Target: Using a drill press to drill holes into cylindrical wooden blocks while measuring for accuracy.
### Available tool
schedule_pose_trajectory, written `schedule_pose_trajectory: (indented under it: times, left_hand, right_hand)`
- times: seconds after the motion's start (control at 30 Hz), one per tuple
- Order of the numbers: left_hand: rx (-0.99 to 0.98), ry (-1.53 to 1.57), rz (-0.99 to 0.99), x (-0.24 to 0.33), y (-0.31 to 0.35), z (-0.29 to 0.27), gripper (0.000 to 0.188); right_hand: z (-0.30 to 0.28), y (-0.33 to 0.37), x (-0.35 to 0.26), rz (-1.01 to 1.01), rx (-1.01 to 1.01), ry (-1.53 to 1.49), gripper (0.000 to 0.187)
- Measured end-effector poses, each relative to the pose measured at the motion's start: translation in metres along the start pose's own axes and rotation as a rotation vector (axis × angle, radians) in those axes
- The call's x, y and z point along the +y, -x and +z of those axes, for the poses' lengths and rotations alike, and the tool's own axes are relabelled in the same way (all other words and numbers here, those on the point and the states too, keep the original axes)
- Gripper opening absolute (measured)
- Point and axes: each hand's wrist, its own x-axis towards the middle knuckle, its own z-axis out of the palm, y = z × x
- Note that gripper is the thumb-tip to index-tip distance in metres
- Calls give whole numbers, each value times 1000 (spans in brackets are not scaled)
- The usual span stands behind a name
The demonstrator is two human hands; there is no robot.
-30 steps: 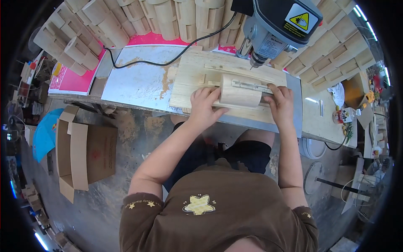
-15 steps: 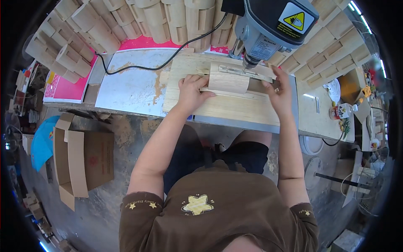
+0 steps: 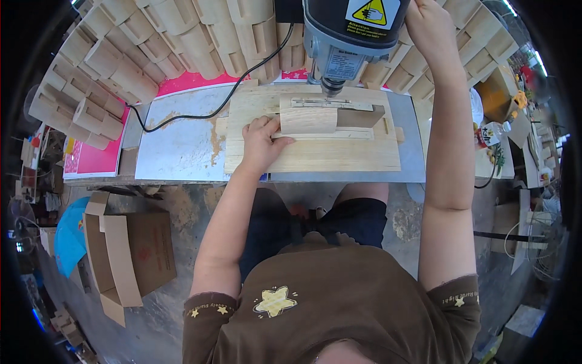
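Note:
A pale curved wooden piece (image 3: 308, 121) lies in a wooden jig (image 3: 357, 154) on the bench. Along its top edge runs a narrow pale strip (image 3: 331, 105) with dark marks. My left hand (image 3: 262, 144) grips the piece's left end, thumb along the front. Above stands a drill press (image 3: 348, 30); its chuck (image 3: 332, 86) points down close to the strip, and I cannot tell if a bit touches it. My right hand (image 3: 429, 29) is raised at the right of the drill head, fingers curled; what they hold is hidden. A grey-brown block (image 3: 360, 116) fills the jig's right part.
Stacked slotted wooden cylinders (image 3: 206, 36) line the back of the bench. A black cable (image 3: 239, 82) crosses the white board (image 3: 176, 145) on the left. At the right stands a bottle (image 3: 492, 133). An open cardboard box (image 3: 130, 255) and a blue umbrella (image 3: 70, 236) are on the floor.
My right hand has left the jig's right end and risen to the drill head's right side. My left hand stays at the piece's left end. The view has shifted slightly.

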Motion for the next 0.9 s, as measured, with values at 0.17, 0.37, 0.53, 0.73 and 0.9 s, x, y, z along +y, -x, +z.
schedule_pose_trajectory:
  times: [0.17,0.37,0.53,0.73,0.9]
  left_hand:
    - [4,-13,-21,-1,3,-5,48]
    - [1,9,-15,5,-2,-4,49]
    - [-6,6,-15,0,-1,0,51]
    - [-8,37,-25,1,-2,-1,51]
    - [-3,40,-30,0,0,-1,49]
  right_hand:
    - [-11,40,30,-275,75,265,22]
    - [10,111,47,-312,206,-133,14]
    - [39,134,81,-340,260,-200,12]
    - [74,146,117,-403,259,-150,17]
    - [65,146,110,-434,245,-104,16]
